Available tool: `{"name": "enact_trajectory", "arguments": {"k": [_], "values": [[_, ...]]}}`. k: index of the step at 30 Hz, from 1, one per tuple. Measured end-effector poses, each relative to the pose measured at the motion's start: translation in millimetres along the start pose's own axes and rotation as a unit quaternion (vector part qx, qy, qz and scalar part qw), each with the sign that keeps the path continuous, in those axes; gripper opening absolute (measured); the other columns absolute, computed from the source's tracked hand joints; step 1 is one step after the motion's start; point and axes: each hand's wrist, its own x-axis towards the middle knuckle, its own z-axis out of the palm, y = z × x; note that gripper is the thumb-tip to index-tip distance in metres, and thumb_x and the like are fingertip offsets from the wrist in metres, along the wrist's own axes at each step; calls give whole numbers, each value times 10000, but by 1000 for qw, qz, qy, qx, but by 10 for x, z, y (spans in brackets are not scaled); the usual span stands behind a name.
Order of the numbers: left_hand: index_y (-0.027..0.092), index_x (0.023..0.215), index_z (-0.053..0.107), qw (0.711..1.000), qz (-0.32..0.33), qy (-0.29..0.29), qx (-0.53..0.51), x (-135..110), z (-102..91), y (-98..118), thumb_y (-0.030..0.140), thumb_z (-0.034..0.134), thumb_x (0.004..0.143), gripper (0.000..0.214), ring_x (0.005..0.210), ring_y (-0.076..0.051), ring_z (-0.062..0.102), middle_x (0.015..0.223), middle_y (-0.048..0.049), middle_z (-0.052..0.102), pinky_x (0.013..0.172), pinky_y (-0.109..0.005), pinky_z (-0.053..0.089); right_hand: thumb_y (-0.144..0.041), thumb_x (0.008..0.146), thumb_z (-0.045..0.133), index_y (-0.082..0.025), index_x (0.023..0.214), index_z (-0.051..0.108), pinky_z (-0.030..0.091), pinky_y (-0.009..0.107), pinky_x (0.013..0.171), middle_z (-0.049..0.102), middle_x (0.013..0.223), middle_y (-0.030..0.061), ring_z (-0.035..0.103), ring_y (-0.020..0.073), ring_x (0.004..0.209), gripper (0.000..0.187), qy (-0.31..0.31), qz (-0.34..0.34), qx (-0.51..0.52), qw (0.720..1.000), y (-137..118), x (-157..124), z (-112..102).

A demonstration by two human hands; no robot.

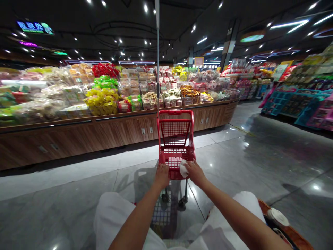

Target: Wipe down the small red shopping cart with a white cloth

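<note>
Hands: left hand (pixel 161 176) and right hand (pixel 194 172) close together, shut on near end | Thing: red shopping cart (pixel 176 150) just ahead, long side pointing away | Also: white tissue (pixel 183 168) at right hand

Red mesh shopping cart (pixel 174 146) — a grid pattern throughout
Beyond it, a brown wood-grain worktop (pixel 78 140) under yellow, red and green packets (pixel 102 100) — beside it, grey veined floor tiles (pixel 260 166).

Polished tile floor (pixel 262 163), wood-paneled display counter (pixel 78 139) (piled with packaged food), dark spotlit ceiling (pixel 161 38)
</note>
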Motion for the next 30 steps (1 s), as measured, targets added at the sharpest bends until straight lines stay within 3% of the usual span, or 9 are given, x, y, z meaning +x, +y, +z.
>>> {"name": "enact_trajectory", "arguments": {"k": [6,9,11,13,15,17,21,26,30], "values": [[152,1140,522,1000,-15,8,-21,19,59,41,112,575,701,445,1213,-279,437,1190,-123,562,1148,-456,176,-188,809,625,-155,1292,498,292,448,1098,554,1300,165,518,280,1183,500,-3,32,26,999,-542,249,253],[155,1190,502,999,-18,12,-26,-15,31,-52,128,608,682,519,1217,-287,437,1207,-130,560,1143,-456,195,-236,795,657,-170,1340,461,303,451,1091,528,1343,159,506,277,1213,583,-37,4,55,998,-638,318,210],[166,1186,501,1000,-14,15,-22,-46,14,-118,134,613,671,527,1209,-286,445,1199,-121,571,1144,-461,192,-300,755,706,-189,1378,422,296,504,1084,510,1366,159,485,297,1239,694,-56,-19,72,996,-600,343,40],[164,1181,500,1000,-7,23,-19,-73,7,-166,120,602,658,535,1205,-288,448,1193,-117,574,1144,-468,190,-338,722,730,-201,1336,479,256,562,1086,465,1409,164,424,328,1293,678,-39,-22,75,996,-545,382,-242],[133,1178,497,999,-3,34,-17,-90,10,-188,95,585,642,544,1201,-297,449,1189,-133,569,1141,-471,198,-323,729,711,-215,1103,646,179,590,1106,378,1480,131,312,344,1365,395,25,-20,71,997,-528,441,-606],[107,1168,500,999,-3,45,-15,-97,17,-188,84,572,640,533,1196,-303,453,1179,-145,566,1140,-470,208,-283,750,667,-216,759,689,48,602,1124,303,1528,37,178,341,1418,71,108,-43,70,991,-572,505,-988],[119,1157,511,998,-4,56,-12,-101,32,-175,95,573,646,515,1191,-305,464,1174,-138,574,1136,-476,227,-226,736,619,-216,537,625,-181,609,1069,283,1524,-93,-41,327,1441,200,225,-93,51,969,-770,591,-1559],[152,1170,521,999,-7,49,-10,-99,47,-175,123,596,640,536,1183,-313,481,1176,-139,594,1116,-525,242,-215,708,619,-229,527,629,-251,611,1019,283,1518,-127,-129,323,1429,182,271,-115,14,956,-951,644,-1801],[178,1205,522,999,-20,35,-9,-110,29,-136,118,587,657,555,1213,-304,468,1215,-130,588,1124,-509,235,-230,715,629,-236,550,651,-268,608,1008,275,1522,-129,-141,337,1424,166,248,-111,15,962,-996,660,-1806]]}}
